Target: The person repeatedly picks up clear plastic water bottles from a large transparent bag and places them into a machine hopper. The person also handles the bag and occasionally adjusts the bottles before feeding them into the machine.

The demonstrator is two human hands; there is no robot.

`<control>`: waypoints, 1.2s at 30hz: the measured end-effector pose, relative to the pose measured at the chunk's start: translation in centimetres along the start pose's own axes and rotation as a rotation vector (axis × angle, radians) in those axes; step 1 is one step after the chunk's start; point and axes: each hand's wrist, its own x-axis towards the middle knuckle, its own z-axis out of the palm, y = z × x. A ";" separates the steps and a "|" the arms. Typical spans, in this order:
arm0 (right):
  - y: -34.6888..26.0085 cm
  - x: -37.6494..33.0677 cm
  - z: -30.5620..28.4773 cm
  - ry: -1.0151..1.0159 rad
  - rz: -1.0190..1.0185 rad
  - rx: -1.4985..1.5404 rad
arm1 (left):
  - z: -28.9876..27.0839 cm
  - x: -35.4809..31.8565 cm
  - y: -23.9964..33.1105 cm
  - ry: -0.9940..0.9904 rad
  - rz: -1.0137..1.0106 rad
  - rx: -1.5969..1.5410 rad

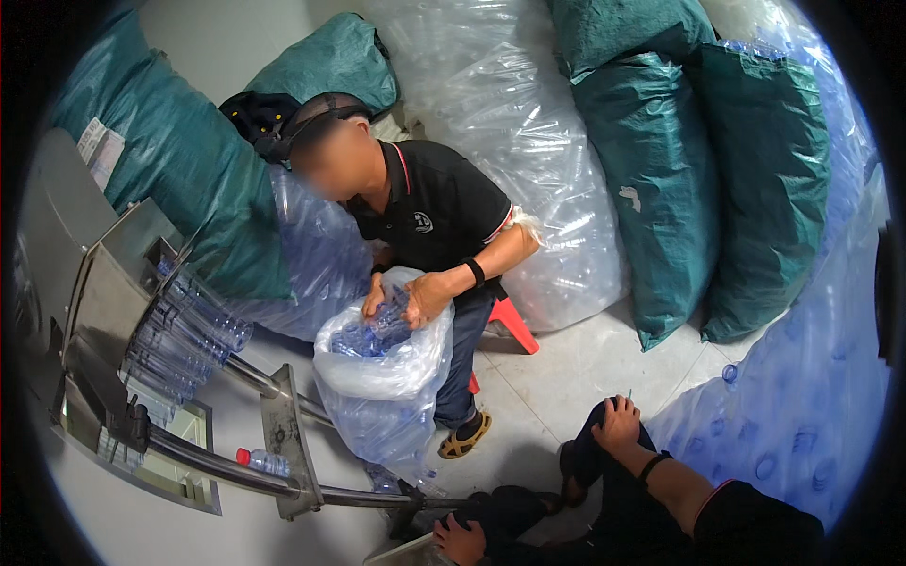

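Observation:
My right hand [618, 424] rests on my dark-trousered knee, its fingers spread and bent over it, with a black band on the wrist. A thin thing sticks up beside its fingertips, too small to name. My left hand [461, 541] lies on my other leg at the lower edge, fingers apart, partly cut off by the frame. Across from me a seated person [429, 198] has both hands at the mouth of a clear plastic bag [396, 377] of clear bluish bottles and grips some of the bottles.
On the left, a metal machine holds a row of clear bottles [179, 340] by steel rails [226, 467]. A red-capped bottle [264, 461] lies near the bracket. Green sacks [651, 189] and a big clear bag of bottles [510, 141] stand behind; another bottle bag [783, 424] is at right.

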 end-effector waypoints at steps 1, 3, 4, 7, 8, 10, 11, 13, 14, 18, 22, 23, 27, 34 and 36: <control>0.1 0.0 -0.1 -0.012 0.008 0.002 | -0.1 0.0 0.1 -0.002 0.005 0.003; 0.2 0.1 -0.2 -0.037 0.026 0.007 | -0.3 0.0 0.2 -0.007 0.017 0.010; 0.3 0.1 -0.2 -0.042 0.031 0.007 | -0.3 0.0 0.2 -0.018 0.007 0.012; 0.2 0.0 -0.3 -0.053 0.037 0.011 | 0.1 0.1 -0.1 -0.032 -0.013 0.026; 0.2 0.0 -0.4 -0.054 0.035 0.014 | 0.3 0.2 -0.2 -0.025 -0.011 0.035; 0.2 0.0 -0.4 -0.059 0.032 0.013 | 0.7 0.3 -0.3 -0.029 -0.006 0.042; 0.2 0.0 -0.4 -0.062 0.031 0.009 | 0.8 0.3 -0.4 -0.041 -0.003 0.042; 0.2 0.1 -0.4 -0.069 0.031 0.007 | 0.8 0.4 -0.4 -0.054 -0.003 0.034; 0.2 0.1 -0.4 -0.073 0.033 0.009 | 0.7 0.3 -0.4 -0.056 -0.007 0.028; 0.3 0.2 -0.3 -0.069 0.035 0.010 | 0.0 0.2 0.0 -0.044 -0.014 0.028; 0.5 0.1 -0.1 -0.052 0.031 0.030 | -0.3 0.0 0.2 -0.035 -0.023 0.000; 0.6 0.1 0.0 -0.044 0.028 0.030 | -0.3 0.0 0.2 -0.032 -0.020 -0.004; 0.8 0.1 0.2 -0.032 0.020 0.032 | -0.2 0.0 0.1 -0.006 -0.004 -0.031; 0.8 0.0 0.2 -0.029 0.014 0.043 | -0.7 -0.1 0.1 -0.027 -0.009 -0.037; 0.7 0.0 0.2 -0.028 0.013 0.049 | -0.7 0.0 0.1 -0.031 -0.010 -0.032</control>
